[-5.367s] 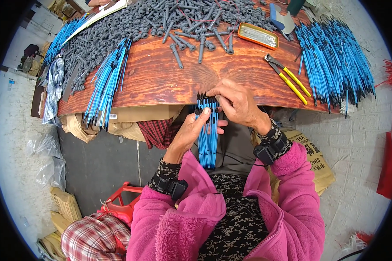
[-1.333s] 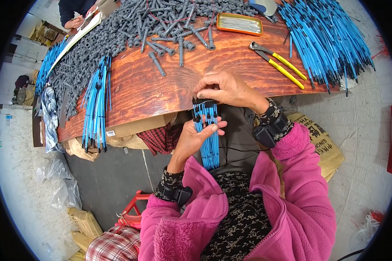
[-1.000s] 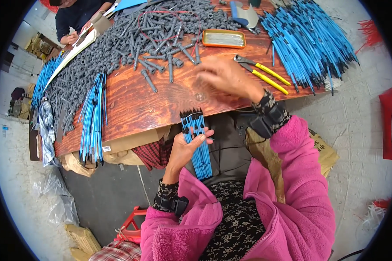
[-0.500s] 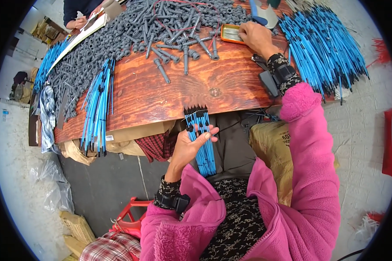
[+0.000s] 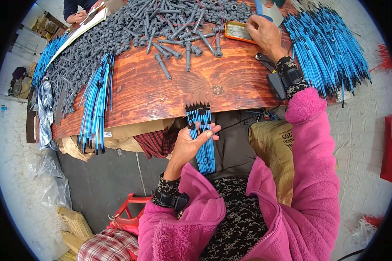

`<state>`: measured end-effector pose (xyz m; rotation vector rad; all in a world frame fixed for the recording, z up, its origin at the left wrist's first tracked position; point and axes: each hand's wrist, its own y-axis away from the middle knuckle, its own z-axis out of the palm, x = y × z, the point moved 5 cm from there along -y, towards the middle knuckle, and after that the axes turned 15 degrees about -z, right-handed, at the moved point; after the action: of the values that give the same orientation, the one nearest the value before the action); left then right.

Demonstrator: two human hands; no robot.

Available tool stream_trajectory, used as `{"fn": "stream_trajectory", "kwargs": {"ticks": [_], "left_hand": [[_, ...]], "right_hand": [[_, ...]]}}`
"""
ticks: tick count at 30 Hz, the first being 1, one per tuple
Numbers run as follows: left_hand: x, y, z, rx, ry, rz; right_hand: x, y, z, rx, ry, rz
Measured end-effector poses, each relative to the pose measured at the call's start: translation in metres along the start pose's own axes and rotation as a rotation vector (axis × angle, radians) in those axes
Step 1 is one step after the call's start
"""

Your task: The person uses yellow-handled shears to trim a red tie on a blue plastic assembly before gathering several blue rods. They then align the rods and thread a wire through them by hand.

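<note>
My left hand (image 5: 190, 142) is wrapped round a flat bundle of thin blue rods (image 5: 206, 157) with black pointed tips, held upright just off the table's front edge. The thumb lies across the bundle below the black fittings. At the far right of the table, my right hand (image 5: 266, 38) hovers at the right end of an orange-rimmed tray (image 5: 238, 39). Thin pale pieces (image 5: 238, 30) lie in that tray. Thumb and forefinger are drawn together; whatever is between them is too small to make out.
Grey plastic fittings (image 5: 117, 32) are heaped across the back of the wooden table (image 5: 161, 98). Blue rods lie in a large pile (image 5: 326, 52) at right and a smaller bunch (image 5: 98, 102) at left. A dark tool (image 5: 275, 83) lies below my right wrist. Another person's hand (image 5: 77, 17) is at far left.
My right hand has lifted and shifted slightly right, off the pale pieces, toward the tray's right end. My left hand keeps its hold on the rod bundle.
</note>
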<state>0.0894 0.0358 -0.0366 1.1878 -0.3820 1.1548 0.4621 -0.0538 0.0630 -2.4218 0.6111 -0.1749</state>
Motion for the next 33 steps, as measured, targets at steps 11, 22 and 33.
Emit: {"fn": "stream_trajectory", "kwargs": {"ticks": [11,22,33], "left_hand": [[-0.001,0.005,-0.004,-0.007,0.015,0.023],[0.001,0.008,-0.003,-0.008,-0.047,-0.009],[0.001,0.008,0.0,-0.02,-0.034,-0.026]], "right_hand": [[-0.146,0.076,-0.051,-0.249,-1.024,-0.147],[-0.18,0.114,-0.052,-0.206,-0.923,-0.201],[-0.186,0.115,-0.044,-0.2,-0.826,-0.215]]}}
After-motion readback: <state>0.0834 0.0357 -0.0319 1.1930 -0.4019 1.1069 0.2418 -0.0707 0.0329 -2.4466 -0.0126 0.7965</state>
